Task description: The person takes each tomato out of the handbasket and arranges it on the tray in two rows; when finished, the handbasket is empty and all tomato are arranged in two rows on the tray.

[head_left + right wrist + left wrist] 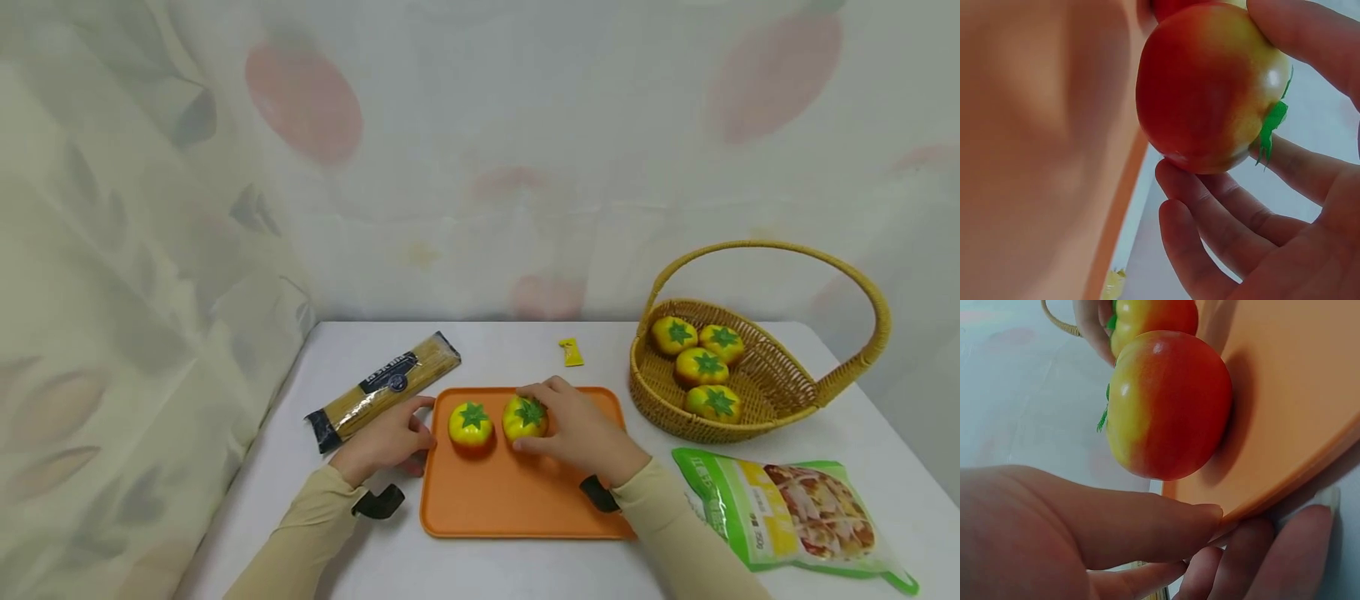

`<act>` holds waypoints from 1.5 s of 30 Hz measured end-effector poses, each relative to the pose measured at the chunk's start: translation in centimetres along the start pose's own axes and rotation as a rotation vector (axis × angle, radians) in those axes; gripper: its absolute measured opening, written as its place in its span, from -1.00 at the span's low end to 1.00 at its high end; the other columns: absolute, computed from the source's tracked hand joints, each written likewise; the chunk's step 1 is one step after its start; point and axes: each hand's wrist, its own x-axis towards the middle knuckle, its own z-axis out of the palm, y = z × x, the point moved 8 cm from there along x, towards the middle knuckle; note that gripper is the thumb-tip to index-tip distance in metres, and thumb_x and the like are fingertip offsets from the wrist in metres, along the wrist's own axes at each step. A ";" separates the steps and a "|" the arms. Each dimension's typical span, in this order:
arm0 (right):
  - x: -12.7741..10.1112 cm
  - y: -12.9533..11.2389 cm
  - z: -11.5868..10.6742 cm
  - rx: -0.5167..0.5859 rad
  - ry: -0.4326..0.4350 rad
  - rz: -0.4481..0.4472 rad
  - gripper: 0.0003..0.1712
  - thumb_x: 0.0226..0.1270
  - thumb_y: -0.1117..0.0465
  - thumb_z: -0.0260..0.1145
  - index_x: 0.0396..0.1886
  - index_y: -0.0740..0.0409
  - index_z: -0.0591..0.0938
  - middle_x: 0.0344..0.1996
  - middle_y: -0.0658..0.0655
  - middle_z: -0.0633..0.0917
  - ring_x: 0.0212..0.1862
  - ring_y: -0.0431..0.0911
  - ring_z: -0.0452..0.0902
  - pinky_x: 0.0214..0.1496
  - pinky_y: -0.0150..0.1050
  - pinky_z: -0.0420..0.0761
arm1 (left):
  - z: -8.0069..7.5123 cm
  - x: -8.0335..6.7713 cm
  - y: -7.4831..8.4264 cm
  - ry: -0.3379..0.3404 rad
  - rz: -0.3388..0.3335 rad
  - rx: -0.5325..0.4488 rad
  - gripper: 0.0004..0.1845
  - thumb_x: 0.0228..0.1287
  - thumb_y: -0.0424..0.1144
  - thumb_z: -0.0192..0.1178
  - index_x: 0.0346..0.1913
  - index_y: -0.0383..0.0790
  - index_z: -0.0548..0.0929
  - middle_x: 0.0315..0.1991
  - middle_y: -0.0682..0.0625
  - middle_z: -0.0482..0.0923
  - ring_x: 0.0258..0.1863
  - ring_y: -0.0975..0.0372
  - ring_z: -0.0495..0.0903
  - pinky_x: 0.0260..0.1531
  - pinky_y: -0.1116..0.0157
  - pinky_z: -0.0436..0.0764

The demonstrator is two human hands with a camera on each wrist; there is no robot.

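Note:
An orange tray (510, 500) lies on the white table with two yellow-red tomatoes on it. My right hand (551, 417) grips the right tomato (523, 417), thumb and fingers curled round it; in the right wrist view that tomato (1210, 87) sits in my right hand (1241, 106) beside the tray (1041, 156). The left tomato (471, 424) stands free. My left hand (416, 429) holds the tray's left edge; in the left wrist view the left hand (1235, 531) has its thumb against the rim of the tray (1297, 394) and its fingers below, next to the free tomato (1172, 406).
A wicker basket (660, 412) with a tall handle stands at the right and holds several more tomatoes. A spaghetti pack (386, 387) lies left of the tray, a small yellow wrapper (572, 352) behind it, a green food bag (795, 508) at the front right. A curtain hangs behind.

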 end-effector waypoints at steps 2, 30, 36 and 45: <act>0.0 0.0 0.2 0.001 -0.011 0.001 -0.17 0.24 -0.16 0.66 0.46 -0.09 0.59 0.09 -0.02 0.60 0.00 -0.16 0.59 0.19 -0.07 0.70 | 0.0 0.0 0.0 0.000 -0.003 -0.004 -0.26 0.44 -0.31 0.34 0.62 -0.07 0.36 -0.08 -0.16 0.63 -0.37 0.09 0.75 -0.39 0.18 0.83; -0.1 0.0 0.9 -0.007 -0.022 -0.010 -0.21 0.26 -0.12 0.65 0.43 -0.06 0.60 0.17 0.01 0.60 0.03 -0.14 0.60 0.21 -0.05 0.70 | -0.1 -0.2 0.0 0.008 -0.001 -0.001 -0.26 0.42 -0.34 0.34 0.61 -0.09 0.37 -0.08 -0.17 0.63 -0.35 0.09 0.75 -0.38 0.16 0.84; -0.1 0.2 0.9 -0.010 -0.024 0.005 -0.20 0.27 -0.06 0.66 0.46 -0.05 0.57 0.19 0.02 0.59 0.06 -0.13 0.61 0.25 -0.05 0.71 | -0.1 0.1 -0.1 -0.003 0.012 0.008 -0.26 0.42 -0.32 0.35 0.61 -0.09 0.37 -0.08 -0.17 0.63 -0.34 0.10 0.75 -0.37 0.16 0.84; 0.0 0.1 1.0 -0.019 -0.023 -0.004 -0.17 0.28 -0.07 0.65 0.49 -0.03 0.55 0.27 0.05 0.59 0.13 -0.09 0.62 0.30 -0.02 0.70 | -0.1 0.0 0.0 -0.008 0.007 -0.002 -0.25 0.42 -0.33 0.34 0.63 -0.10 0.35 -0.07 -0.18 0.64 -0.32 0.10 0.75 -0.36 0.17 0.84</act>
